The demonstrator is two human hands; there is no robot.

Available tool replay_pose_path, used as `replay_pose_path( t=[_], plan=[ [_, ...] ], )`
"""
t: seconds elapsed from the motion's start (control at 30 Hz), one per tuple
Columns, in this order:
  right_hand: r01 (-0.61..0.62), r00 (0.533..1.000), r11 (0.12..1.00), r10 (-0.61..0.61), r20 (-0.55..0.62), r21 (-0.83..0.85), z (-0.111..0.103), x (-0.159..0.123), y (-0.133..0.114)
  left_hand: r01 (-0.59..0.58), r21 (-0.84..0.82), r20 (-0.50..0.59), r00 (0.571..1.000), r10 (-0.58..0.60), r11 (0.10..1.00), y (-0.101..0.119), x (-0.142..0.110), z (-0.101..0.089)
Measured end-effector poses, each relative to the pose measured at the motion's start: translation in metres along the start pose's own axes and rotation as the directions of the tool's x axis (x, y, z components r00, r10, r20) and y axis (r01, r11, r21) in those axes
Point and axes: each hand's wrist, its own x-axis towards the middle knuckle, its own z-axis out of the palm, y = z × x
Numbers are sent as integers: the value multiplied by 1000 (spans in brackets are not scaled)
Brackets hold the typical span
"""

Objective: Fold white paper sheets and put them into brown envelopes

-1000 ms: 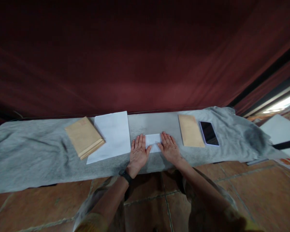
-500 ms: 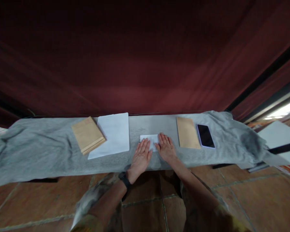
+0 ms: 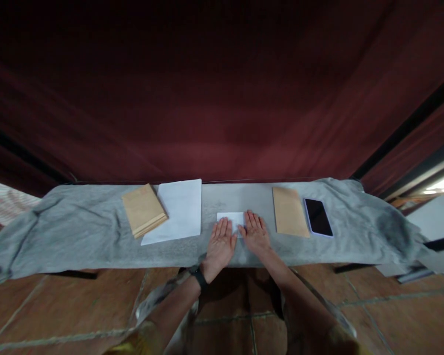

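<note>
A small folded white paper (image 3: 232, 218) lies on a grey cloth (image 3: 77, 231) that covers a low table. My left hand (image 3: 221, 244) lies flat with its fingers stretched out, covering the paper's near left part. My right hand (image 3: 256, 232) also lies flat and open, its fingers on the paper's right edge. The two hands sit side by side, nearly touching. A black band is on my left wrist.
Left of the hands lie a stack of white sheets (image 3: 178, 211) and a pile of tan envelopes (image 3: 144, 209). To the right are one tan envelope (image 3: 289, 211) and a dark phone (image 3: 318, 217). A dark red curtain (image 3: 222, 98) hangs behind; tiled floor (image 3: 59, 310) lies in front.
My left hand has slid rightward over the paper toward my right hand, so less of the paper shows. The camera view has shifted slightly.
</note>
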Motion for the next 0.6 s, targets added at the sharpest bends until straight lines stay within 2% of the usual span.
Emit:
replay_pose_path(
  t=[0.13, 0.33, 0.5, 0.6],
  plan=[
    [17, 1000, 999, -17, 10, -27, 1, 0, 1, -4, -53, 24, 1000, 6, 999, 6, 23, 9],
    [-1, 1000, 999, 2, 20, -34, -6, 3, -1, 29, -50, 40, 999, -27, 998, -10, 22, 14],
    [165, 983, 984, -170, 72, 63, -8, 1, -16, 4, -30, 67, 998, -2, 1000, -14, 21, 14],
    [173, 981, 984, -177, 80, 50, -6, -1, -19, 0, -30, 64, 998, 2, 1000, -14, 21, 15]
  ],
)
